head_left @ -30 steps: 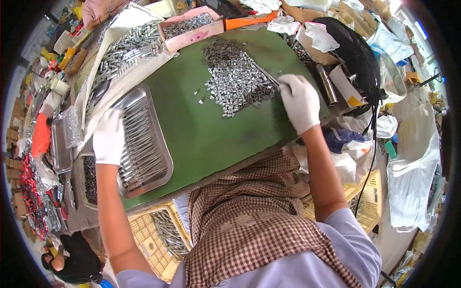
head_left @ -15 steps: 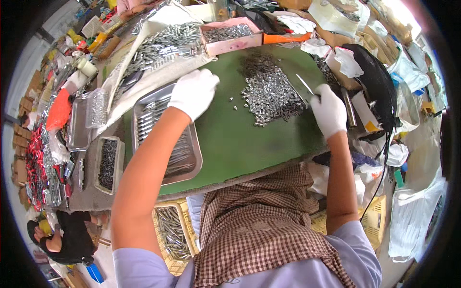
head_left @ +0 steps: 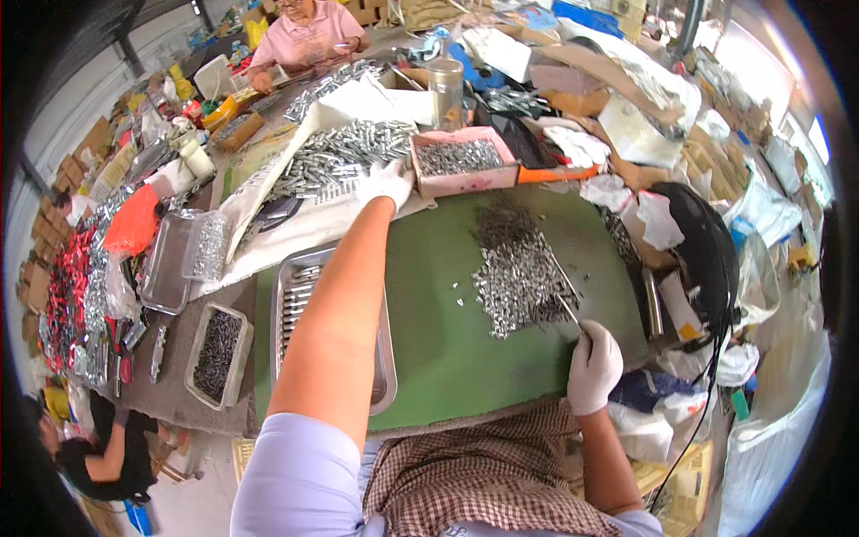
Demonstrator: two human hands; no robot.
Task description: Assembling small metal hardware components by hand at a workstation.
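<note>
My left hand (head_left: 386, 184), in a white glove, reaches forward to the near edge of a heap of silvery metal parts (head_left: 344, 152) on a white sack (head_left: 318, 204). Its fingers look stretched out and apart, and nothing shows in them. In my right hand (head_left: 595, 369), also gloved, is a thin metal rod-like tool (head_left: 569, 311). The tool's tip points at the lower right of a pile of small metal pieces (head_left: 514, 285) on the green mat (head_left: 447, 358). Under my left forearm, a metal tray (head_left: 386, 380) holds rows of slender metal parts, partly hidden.
A pink box (head_left: 465, 183) of small parts stands behind the mat, beside a clear jar (head_left: 445, 94). To the left are a tub of dark pieces (head_left: 199, 389) and another metal tray (head_left: 164, 286). A black bag (head_left: 693, 242) lies at right. Another person (head_left: 309, 40) sits across the table.
My left hand has moved forward from above the metal tray to the heap on the sack. My right hand has drawn nearer to me with the tool. The view has tilted up.
</note>
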